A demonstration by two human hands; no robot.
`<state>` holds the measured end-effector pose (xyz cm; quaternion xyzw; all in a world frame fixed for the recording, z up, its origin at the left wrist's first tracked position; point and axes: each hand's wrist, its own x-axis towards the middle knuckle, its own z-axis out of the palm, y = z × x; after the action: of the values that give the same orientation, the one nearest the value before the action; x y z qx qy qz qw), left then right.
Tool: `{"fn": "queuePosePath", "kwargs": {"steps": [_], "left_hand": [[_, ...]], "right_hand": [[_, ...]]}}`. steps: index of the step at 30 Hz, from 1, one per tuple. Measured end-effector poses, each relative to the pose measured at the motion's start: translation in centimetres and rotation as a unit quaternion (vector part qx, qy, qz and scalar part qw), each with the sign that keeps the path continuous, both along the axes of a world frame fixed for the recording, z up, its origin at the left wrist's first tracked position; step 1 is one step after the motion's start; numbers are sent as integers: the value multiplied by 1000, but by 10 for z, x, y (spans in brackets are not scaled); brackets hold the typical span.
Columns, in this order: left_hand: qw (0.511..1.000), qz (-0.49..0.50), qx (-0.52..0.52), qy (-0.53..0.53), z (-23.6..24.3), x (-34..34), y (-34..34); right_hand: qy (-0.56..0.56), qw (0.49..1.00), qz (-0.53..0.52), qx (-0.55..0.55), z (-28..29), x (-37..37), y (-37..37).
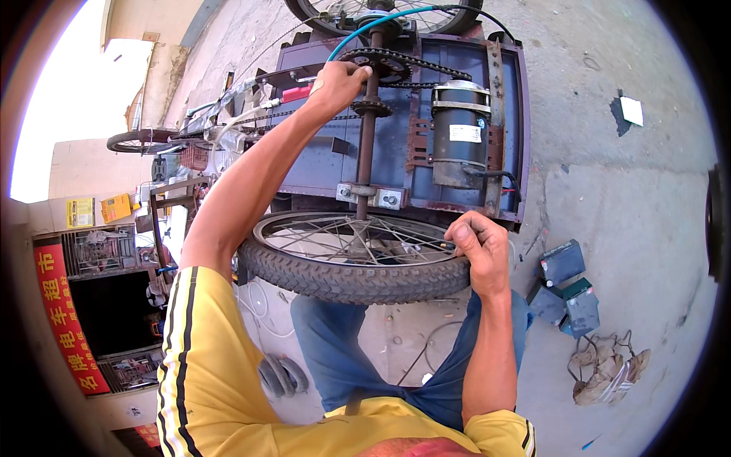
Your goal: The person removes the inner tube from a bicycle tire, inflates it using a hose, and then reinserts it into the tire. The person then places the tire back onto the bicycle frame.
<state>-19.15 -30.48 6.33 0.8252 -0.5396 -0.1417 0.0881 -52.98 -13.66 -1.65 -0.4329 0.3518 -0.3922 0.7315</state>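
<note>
An upturned cart with a purplish metal bed (pixel 316 164) lies in front of me, its rusty axle (pixel 367 148) running across it. My left hand (pixel 339 84) reaches to the sprocket (pixel 392 67), its thumb beside the axle and its fingers curled; what they grip is hidden. A drive chain (pixel 434 66) runs from that sprocket toward a black cylindrical motor (pixel 461 129). Nearest me is a spoked wheel with a knobbly tyre (pixel 350 280), over my knees. My right hand (pixel 481 244) is closed at the wheel's right side, fingers bent over its rim.
Several dark box-shaped blocks (pixel 562 260) and a tan bag (pixel 609 373) lie on the concrete at right. A second wheel (pixel 457 19) is at the far end of the axle. A teal cable (pixel 362 29) arches over the bed. The cart's front wheel (pixel 141 141) is at left.
</note>
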Motion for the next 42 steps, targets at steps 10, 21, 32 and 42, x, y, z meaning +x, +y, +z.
{"fn": "queuePosePath", "kwargs": {"steps": [10,21,32,42], "left_hand": [[981,140,-46,129,-22,-21,-23],[988,110,-54,90,-30,-10,-21],[984,148,-37,92,-22,58,-2],[966,196,-59,156,-39,35,-22]], "right_hand": [[-8,1000,-13,2,-1,3,-2],[-3,1000,-9,2,1,2,-2],[-14,1000,-4,7,-1,3,-1],[0,1000,2,-3,0,1,-2]]}}
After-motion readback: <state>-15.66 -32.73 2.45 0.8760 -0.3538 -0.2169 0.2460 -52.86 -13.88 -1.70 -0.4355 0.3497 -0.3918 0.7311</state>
